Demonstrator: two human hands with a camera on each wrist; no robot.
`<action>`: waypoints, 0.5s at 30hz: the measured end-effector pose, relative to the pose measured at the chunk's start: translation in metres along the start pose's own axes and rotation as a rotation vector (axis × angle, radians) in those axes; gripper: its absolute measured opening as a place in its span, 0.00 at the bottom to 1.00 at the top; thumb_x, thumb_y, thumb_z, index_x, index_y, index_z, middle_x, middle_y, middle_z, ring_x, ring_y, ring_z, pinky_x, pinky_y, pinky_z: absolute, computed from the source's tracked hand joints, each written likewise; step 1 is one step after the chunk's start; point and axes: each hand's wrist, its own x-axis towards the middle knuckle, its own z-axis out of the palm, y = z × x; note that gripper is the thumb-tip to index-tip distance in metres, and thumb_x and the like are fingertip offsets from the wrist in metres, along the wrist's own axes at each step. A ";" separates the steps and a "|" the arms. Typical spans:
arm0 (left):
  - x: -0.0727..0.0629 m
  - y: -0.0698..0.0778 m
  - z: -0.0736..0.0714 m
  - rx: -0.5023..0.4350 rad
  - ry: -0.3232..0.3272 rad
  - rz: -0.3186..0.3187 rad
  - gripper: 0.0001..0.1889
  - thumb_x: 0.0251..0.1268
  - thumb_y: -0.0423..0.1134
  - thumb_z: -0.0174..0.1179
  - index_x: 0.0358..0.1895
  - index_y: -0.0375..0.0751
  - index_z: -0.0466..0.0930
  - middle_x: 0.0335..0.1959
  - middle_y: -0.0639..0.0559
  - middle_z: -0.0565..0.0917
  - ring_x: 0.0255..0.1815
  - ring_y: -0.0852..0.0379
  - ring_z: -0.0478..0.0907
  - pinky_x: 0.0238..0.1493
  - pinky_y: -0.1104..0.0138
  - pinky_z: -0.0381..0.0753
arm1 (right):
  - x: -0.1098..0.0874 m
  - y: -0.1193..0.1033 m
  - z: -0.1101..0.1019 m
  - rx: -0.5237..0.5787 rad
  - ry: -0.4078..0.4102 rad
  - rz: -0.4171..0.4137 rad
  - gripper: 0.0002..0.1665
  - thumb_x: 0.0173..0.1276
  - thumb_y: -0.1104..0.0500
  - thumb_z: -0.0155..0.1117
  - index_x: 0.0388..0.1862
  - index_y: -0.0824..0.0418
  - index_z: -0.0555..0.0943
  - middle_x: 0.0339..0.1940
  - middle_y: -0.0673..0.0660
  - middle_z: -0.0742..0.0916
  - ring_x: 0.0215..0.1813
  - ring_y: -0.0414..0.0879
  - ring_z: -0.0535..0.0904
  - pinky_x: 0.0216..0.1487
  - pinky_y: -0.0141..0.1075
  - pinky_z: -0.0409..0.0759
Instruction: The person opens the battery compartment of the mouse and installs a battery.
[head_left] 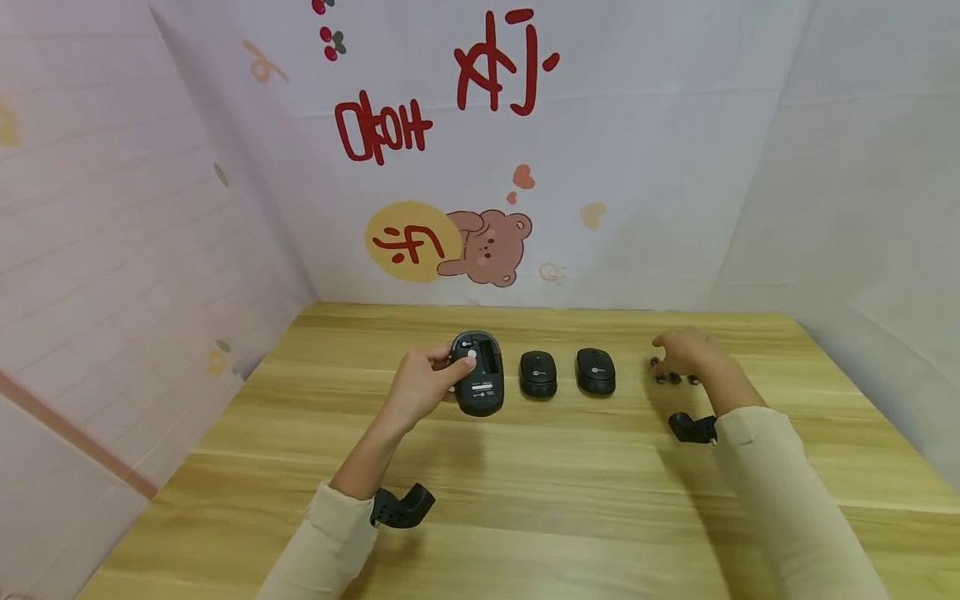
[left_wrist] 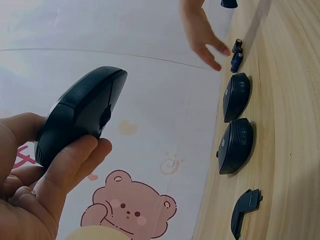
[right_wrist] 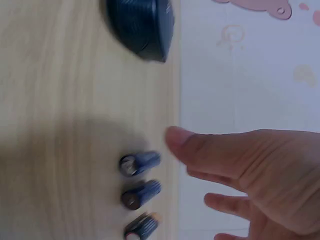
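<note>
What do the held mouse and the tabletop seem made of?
The held mouse is probably plastic, black and fairly matte: molded panels, fine seams, soft highlights. The tabletop looks like satin wood, showing streaky grain, though it could be printed laminate.

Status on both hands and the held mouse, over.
Left hand grips upturned mouse, battery bay open. Right hand near batteries, apparently empty. No obstruction visible between them.
</note>
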 end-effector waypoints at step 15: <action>0.003 -0.001 0.004 0.016 -0.025 0.003 0.18 0.62 0.36 0.60 0.54 0.32 0.77 0.38 0.39 0.83 0.34 0.51 0.83 0.29 0.62 0.84 | 0.009 0.017 0.028 -0.021 0.035 0.010 0.36 0.56 0.56 0.69 0.63 0.64 0.71 0.57 0.70 0.75 0.58 0.74 0.63 0.53 0.74 0.49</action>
